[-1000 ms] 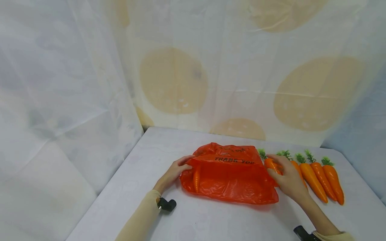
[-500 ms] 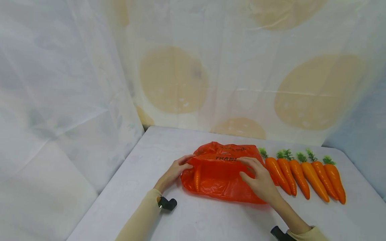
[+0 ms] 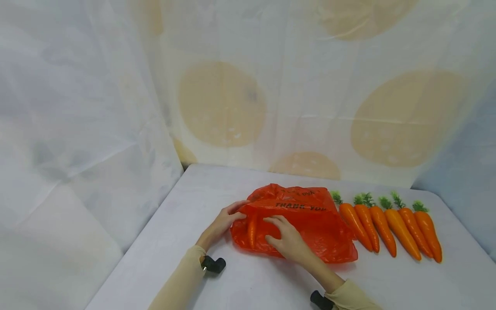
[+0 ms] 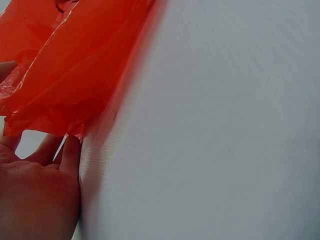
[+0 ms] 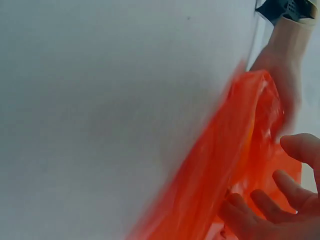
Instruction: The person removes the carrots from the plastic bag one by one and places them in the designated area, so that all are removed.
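A red plastic bag [image 3: 327, 243] printed "THANK YOU" lies on its side, its mouth facing me. Just inside the left end of that mouth is one orange carrot [image 3: 252, 232]. My left hand [image 3: 221, 221] holds the bag's left edge; the left wrist view shows fingers [image 4: 70, 152] behind the red plastic [image 4: 95, 60]. In front of the bag's opening is my right hand [image 3: 288, 242], with thumb and fingers spread and nothing between them. The right wrist view has these fingers [image 5: 282, 190] loosely bent beside the bag's rim [image 5: 220, 165].
To the bag's right, several orange carrots [image 3: 403, 232] with green leafy tops lie side by side in a row, tips toward me. The white table [image 3: 155, 241] meets a hanging spotted cloth [image 3: 302, 129] at the back and a pale cloth on the left.
My right hand has moved left from the row of carrots, across the bag, to near the carrot inside it. The left hand has stayed at the bag's left edge.
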### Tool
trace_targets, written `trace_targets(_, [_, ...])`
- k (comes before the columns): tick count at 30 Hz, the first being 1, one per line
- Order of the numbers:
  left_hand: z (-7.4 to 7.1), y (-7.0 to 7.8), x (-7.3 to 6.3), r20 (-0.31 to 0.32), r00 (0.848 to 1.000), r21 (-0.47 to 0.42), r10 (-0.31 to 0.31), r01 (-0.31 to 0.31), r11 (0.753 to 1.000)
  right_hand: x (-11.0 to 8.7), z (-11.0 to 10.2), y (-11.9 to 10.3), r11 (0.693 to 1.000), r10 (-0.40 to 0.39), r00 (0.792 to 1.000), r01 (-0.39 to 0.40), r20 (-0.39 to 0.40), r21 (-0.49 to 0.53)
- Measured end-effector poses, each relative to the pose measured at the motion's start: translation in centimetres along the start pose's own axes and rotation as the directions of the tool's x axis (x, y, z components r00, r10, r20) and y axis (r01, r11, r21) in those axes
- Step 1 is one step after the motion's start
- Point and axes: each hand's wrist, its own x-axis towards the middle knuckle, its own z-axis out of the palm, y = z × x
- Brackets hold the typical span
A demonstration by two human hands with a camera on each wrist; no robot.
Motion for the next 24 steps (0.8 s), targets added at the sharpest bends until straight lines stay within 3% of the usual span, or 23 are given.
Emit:
trace_targets(8, [0.1,0.1,-0.2,-0.014,1.000,0.008,0.018,-0.018,1.000,1.3,3.6,-1.4,0.997,0.065,0.998,-0.066,0.023,0.048])
trace_targets(12, [0.3,-0.2,-0.1,-0.012,1.000,0.009,0.017,-0.016,1.000,1.5,4.9,-1.8,0.992,0.122,0.992,-0.122,0.032,0.010])
trace_targets(24, [0.3,-0.4,0.1,-0.025,0.999,0.010,0.025,-0.025,1.000,1.6,5.2,-2.3,0.986,0.161,0.987,-0.160,0.027,-0.045])
